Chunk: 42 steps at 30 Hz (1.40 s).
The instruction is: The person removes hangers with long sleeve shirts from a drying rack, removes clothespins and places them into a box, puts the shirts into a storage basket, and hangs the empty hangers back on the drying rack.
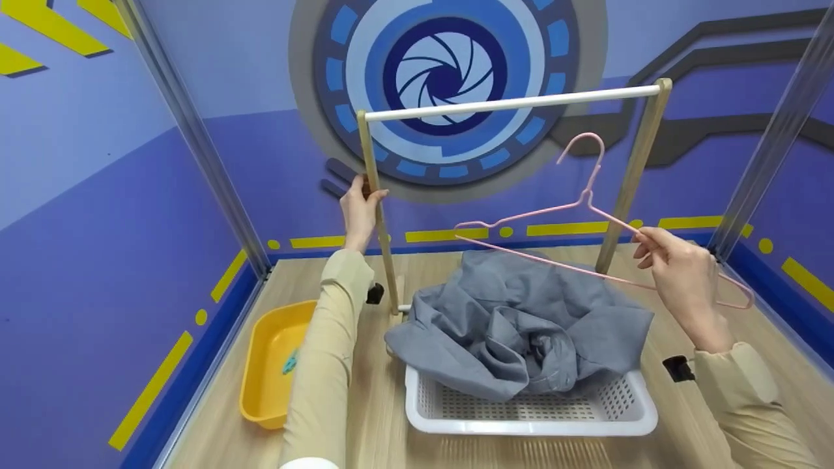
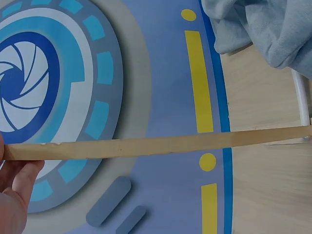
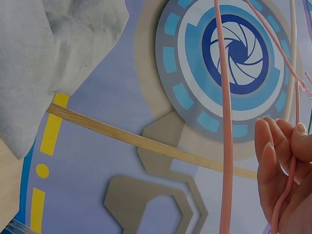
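Observation:
A pink clothes hanger [image 1: 554, 210] is pinched near its right shoulder by my right hand [image 1: 684, 277], its hook pointing up below the white rail. In the right wrist view, thumb and fingers of the right hand [image 3: 287, 161] close on the pink wire. My left hand [image 1: 360, 210] grips the left wooden post of the clothes rack [image 1: 374, 163] about a third of the way down. The left wrist view shows that post [image 2: 146, 146] running across, with fingertips at its left end. Behind and below the hanger, grey cloth [image 1: 521, 326] lies bunched over a white basket [image 1: 531, 426].
A yellow tub [image 1: 254, 378] with a small teal item [image 1: 290, 361] inside stands left, partly hidden by the left sleeve. Black clips [image 1: 679, 369] sit on the wooden tabletop [image 1: 371, 404]. Blue panels and metal corner posts [image 1: 195, 143] enclose the table.

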### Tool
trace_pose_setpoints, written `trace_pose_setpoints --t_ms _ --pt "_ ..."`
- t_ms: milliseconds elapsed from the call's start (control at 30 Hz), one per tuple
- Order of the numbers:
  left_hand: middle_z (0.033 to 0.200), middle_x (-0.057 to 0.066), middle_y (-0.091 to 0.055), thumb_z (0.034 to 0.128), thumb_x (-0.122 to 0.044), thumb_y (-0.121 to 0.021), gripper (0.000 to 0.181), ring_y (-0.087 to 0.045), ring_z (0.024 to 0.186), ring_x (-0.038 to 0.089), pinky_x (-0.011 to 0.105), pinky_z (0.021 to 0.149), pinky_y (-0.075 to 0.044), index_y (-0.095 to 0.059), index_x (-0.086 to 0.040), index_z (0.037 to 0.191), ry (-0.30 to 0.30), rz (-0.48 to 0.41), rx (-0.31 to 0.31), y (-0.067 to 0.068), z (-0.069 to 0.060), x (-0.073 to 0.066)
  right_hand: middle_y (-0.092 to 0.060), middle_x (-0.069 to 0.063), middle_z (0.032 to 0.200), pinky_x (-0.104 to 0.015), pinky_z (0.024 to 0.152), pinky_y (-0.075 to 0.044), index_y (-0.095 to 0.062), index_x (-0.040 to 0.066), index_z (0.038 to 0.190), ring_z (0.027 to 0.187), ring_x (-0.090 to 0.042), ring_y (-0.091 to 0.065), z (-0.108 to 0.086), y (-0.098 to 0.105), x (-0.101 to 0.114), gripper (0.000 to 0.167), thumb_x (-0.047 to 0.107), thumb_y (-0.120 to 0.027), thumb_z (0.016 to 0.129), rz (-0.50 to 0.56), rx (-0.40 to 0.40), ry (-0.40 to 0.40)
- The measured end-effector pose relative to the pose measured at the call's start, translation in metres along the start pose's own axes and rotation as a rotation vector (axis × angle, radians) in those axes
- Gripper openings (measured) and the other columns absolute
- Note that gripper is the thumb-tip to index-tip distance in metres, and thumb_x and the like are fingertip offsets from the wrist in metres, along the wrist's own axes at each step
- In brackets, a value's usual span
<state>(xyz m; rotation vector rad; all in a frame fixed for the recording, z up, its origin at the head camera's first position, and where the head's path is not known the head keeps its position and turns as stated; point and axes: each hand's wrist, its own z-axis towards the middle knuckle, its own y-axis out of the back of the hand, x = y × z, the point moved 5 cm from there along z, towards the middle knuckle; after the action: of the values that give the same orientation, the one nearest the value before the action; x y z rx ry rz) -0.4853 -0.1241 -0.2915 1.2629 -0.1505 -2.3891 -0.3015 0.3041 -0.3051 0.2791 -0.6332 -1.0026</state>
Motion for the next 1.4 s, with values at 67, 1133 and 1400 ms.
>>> trace_pose_setpoints --t_ms 67,1133,1400 --pt "0.092 0.012 -0.06 0.0856 -0.016 -0.06 0.03 -0.057 0.08 0.021 0.032 0.07 -0.046 -0.056 0.0 0.111 0.009 0.004 0.006 -0.001 0.001 -0.001 -0.063 -0.007 0.068 -0.015 0.048 -0.033 -0.067 0.002 0.098 0.053 -0.023 -0.058 0.003 0.001 0.0 0.014 0.005 -0.058 0.088 0.001 0.002 -0.011" --pt "0.092 0.011 -0.06 0.0868 -0.015 -0.059 0.031 -0.057 0.08 0.02 0.031 0.069 -0.046 -0.054 0.0 0.113 0.021 0.001 0.017 -0.001 -0.001 -0.001 -0.064 -0.015 0.079 -0.027 0.054 -0.034 -0.065 0.003 0.102 0.049 0.014 -0.043 0.093 -0.001 -0.025 0.031 0.027 -0.047 0.095 -0.022 0.122 -0.214" --pt "0.09 0.012 -0.059 0.0878 -0.015 -0.058 0.028 -0.056 0.078 0.021 0.032 0.068 -0.046 -0.054 -0.001 0.111 0.026 0.022 0.017 -0.002 -0.001 -0.002 -0.063 -0.015 0.079 -0.031 0.057 -0.035 -0.065 0.003 0.101 0.052 0.001 -0.053 0.093 -0.008 -0.033 0.031 0.026 -0.046 0.095 -0.017 0.155 -0.235"
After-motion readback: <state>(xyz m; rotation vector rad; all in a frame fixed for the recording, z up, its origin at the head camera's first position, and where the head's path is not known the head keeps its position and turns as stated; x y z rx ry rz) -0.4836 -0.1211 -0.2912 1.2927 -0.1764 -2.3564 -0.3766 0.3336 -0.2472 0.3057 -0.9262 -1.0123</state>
